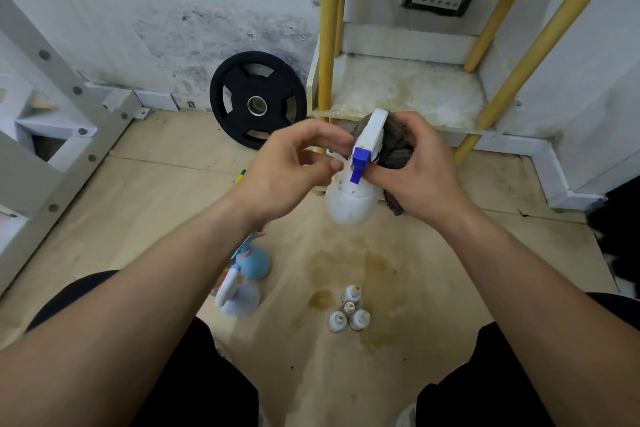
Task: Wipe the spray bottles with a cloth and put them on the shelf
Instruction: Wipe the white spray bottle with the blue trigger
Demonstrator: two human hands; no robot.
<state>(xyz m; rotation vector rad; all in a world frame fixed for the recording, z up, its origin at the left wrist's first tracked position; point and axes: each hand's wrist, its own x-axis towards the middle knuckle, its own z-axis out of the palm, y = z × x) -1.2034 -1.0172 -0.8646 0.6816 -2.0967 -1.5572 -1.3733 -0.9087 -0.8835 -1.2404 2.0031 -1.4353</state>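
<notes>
View from the head camera, looking down past both forearms. The white spray bottle (349, 201) with its blue trigger is held in the air above the floor (156, 204), between the two hands and just in front of the shelf (408, 87). The right grip (422, 173) is curled around a dark cloth (394, 149), which it presses against the far side of the spray head and neck, with the thumb lying under the trigger. The left grip (298, 166) is blurred; its fingers are curled, with the tips at or just beside the neck, and whether they pinch the bottle cannot be told. The bottle's long axis runs from the round base, nearer the person, up to the spray head, which leans toward the shelf's front edge. The shelf board lies straight beyond the bottle, between the yellow posts (327, 28), and the right grip is the nearer to it. Wiping appears to be in progress, so placing would call for a short forward reach. A blue spray bottle (254, 262) and a pale spray bottle (239, 298) stand on the floor under the left forearm, with four small bottles (349, 312) near them.
</notes>
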